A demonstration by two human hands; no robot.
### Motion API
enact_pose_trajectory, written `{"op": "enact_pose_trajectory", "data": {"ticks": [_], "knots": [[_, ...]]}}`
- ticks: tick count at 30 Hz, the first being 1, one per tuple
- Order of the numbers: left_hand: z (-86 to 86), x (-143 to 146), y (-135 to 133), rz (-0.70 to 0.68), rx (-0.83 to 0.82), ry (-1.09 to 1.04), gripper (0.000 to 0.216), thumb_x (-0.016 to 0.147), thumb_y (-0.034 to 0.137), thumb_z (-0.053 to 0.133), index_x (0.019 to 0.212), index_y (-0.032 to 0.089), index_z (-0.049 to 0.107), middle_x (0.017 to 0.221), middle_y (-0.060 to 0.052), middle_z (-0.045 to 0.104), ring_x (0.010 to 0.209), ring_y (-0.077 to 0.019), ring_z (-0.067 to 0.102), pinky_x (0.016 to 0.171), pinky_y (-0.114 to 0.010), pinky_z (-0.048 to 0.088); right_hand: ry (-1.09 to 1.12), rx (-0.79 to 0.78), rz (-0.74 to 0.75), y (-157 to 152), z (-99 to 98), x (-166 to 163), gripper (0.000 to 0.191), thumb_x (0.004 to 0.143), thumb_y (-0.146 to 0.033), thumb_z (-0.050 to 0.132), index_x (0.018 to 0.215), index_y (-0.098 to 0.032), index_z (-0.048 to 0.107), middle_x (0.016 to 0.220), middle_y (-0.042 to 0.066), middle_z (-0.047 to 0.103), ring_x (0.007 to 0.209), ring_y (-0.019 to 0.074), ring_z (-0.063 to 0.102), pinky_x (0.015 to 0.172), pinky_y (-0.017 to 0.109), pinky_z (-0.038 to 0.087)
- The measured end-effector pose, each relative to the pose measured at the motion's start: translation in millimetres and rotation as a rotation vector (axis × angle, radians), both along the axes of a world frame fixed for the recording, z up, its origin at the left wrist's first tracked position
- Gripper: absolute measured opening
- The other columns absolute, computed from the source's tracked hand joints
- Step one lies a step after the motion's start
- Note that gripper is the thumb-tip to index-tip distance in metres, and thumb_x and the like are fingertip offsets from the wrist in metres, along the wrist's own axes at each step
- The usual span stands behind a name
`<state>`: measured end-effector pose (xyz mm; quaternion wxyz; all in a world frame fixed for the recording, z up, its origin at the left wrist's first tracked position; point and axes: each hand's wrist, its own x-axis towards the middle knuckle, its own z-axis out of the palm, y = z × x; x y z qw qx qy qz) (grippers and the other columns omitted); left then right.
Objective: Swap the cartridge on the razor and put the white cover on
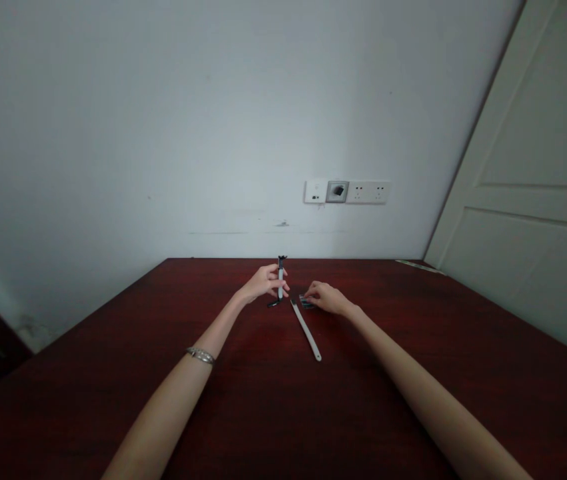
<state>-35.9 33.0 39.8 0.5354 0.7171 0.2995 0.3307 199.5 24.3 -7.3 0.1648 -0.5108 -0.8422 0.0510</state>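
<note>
My left hand [264,283] is closed around a small white piece with black ends [280,283], held upright above the table. Its black lower end bends off to the left; what kind of thing it is I cannot make out. At the right, the fingers of my right hand [328,298] are pinched together on a small, flat, dark and shiny piece [305,302] at the table surface. Between the hands and nearer to me lies a long white handle [306,331], with a dark tip at its far end and a hole at its near end.
The dark red wooden table [243,413] reaches to a white wall. Wall sockets [368,192] and a switch plate sit above its back edge. A flat strip [420,267] lies at the back right corner, beside a pale panelled door [533,193].
</note>
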Motion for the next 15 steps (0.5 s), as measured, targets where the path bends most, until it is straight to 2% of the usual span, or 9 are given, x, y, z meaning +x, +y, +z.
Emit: {"op": "enact_pose_trajectory", "data": {"ticks": [15], "knots": [[1.2,2,-4,0.004,0.019,0.023,0.032,0.072,0.025,0.064,0.097,0.014,0.047,0.081,-0.011,0.066,0.068,-0.0207,0.067,0.052,-0.025,0.049,0.069,-0.026,0.016,7,-13.0,9,0.017,0.08,-0.024,0.056,0.087,-0.02,0.071,0.095,0.004,0.065,0.086,0.0149,0.059,0.077,0.021,0.041]]}}
